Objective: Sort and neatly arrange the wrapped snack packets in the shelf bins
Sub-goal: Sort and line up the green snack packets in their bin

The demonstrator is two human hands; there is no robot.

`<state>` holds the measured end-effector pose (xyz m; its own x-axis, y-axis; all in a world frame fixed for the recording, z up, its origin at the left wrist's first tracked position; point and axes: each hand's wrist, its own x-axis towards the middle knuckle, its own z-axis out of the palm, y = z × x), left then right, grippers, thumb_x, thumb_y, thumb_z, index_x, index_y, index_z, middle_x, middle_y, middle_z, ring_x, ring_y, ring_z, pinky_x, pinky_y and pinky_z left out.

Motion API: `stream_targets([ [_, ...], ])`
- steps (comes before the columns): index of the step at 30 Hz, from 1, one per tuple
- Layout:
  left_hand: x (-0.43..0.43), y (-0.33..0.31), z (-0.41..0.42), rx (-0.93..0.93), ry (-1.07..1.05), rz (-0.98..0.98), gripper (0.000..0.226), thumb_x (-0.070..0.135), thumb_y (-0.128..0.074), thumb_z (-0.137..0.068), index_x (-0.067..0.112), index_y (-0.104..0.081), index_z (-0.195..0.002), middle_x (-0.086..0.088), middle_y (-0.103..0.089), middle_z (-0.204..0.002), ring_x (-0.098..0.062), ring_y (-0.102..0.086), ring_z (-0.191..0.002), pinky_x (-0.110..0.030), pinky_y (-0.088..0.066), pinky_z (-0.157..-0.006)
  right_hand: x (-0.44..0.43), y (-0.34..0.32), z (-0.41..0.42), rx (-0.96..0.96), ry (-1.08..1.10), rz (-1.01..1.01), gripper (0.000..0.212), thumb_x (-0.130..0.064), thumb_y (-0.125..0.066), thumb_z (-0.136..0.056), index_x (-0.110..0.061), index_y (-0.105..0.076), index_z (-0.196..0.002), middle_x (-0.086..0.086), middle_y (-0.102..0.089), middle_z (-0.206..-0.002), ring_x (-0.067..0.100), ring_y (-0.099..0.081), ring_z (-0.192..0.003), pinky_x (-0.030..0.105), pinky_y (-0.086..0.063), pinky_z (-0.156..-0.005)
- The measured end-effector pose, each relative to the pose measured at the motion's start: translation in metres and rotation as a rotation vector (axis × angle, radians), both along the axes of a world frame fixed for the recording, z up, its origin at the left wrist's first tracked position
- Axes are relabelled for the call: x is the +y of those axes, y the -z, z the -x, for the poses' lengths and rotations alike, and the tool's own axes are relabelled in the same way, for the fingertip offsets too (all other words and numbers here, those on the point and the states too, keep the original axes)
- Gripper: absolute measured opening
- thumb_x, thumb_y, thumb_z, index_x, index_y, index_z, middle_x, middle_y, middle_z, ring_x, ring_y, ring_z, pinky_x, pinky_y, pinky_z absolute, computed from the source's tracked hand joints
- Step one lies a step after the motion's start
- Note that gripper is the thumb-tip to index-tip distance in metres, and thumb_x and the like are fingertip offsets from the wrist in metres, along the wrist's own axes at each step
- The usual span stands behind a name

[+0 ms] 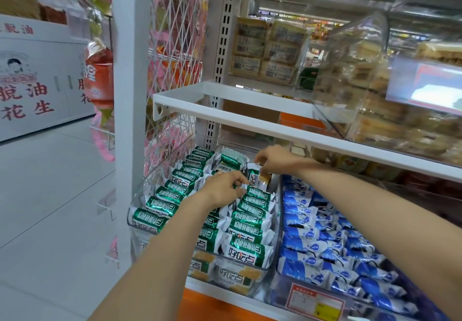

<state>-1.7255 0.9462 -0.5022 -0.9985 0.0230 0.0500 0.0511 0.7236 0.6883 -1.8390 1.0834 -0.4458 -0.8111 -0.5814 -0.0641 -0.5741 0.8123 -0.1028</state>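
Right hand (pixel 275 164) pinches 1 packet (pixel 257 179) upright, looks ready to slot in; left hand (pixel 222 186) pinches its neighbour (pixel 258 192), guessing for room.

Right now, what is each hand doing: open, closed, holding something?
Left hand: pinching the end of a green packet in the bin.
Right hand: holding an upright green packet.

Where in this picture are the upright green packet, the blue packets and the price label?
upright green packet (pixel 254 178), head view, its printed face.
blue packets (pixel 310 237), head view, middle of one wrapper.
price label (pixel 311 302), head view, its middle.
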Motion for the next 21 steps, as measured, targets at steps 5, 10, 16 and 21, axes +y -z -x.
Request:
stream_targets([
  [5,-0.004,-0.001,-0.002,-0.042,0.019,-0.142,0.027,0.021,-0.044,-0.099,0.016,-0.053,-0.124,-0.007,-0.055,-0.124,-0.023,-0.052,-0.114,-0.036,-0.041,-0.100,-0.012,0.010,0.001,0.142,-0.020,-0.244,0.063,-0.040,-0.068,-0.083,-0.021,-0.044,-0.138,0.004,-0.056,-0.131,0.020,-0.054,-0.116,0.029,-0.046,-0.092],
  [10,-0.004,-0.005,-0.004,-0.053,0.027,-0.250,0.038,0.031,-0.032,-0.102,0.012,-0.049,-0.131,-0.004,-0.051,-0.136,-0.018,-0.045,-0.126,-0.024,-0.031,-0.099,-0.011,0.004,-0.001,0.067,-0.038,-0.193,0.035,-0.033,-0.072,-0.079,-0.022,-0.058,-0.109,-0.001,-0.061,-0.104,0.016,-0.057,-0.093,0.031,-0.050,-0.080],
  [16,-0.008,-0.002,-0.002,-0.062,0.054,-0.149,0.030,0.036,-0.041,-0.099,0.019,-0.053,-0.121,-0.005,-0.057,-0.124,-0.024,-0.052,-0.117,-0.036,-0.040,-0.100,0.002,-0.026,-0.012,-0.127,-0.024,0.162,0.032,-0.014,-0.072,-0.080,-0.011,-0.048,-0.101,0.003,-0.056,-0.080,0.012,-0.050,-0.064,0.023,-0.033,-0.053],
  [21,-0.010,-0.008,-0.007,-0.049,0.099,-0.142,0.029,0.025,-0.045,-0.098,0.015,-0.055,-0.124,-0.005,-0.052,-0.116,-0.017,-0.052,-0.102,-0.026,-0.041,-0.085,0.005,-0.026,-0.015,-0.220,-0.056,0.197,0.025,-0.019,-0.074,-0.077,-0.015,-0.063,-0.098,-0.002,-0.062,-0.075,0.007,-0.052,-0.061,0.022,-0.035,-0.057],
])
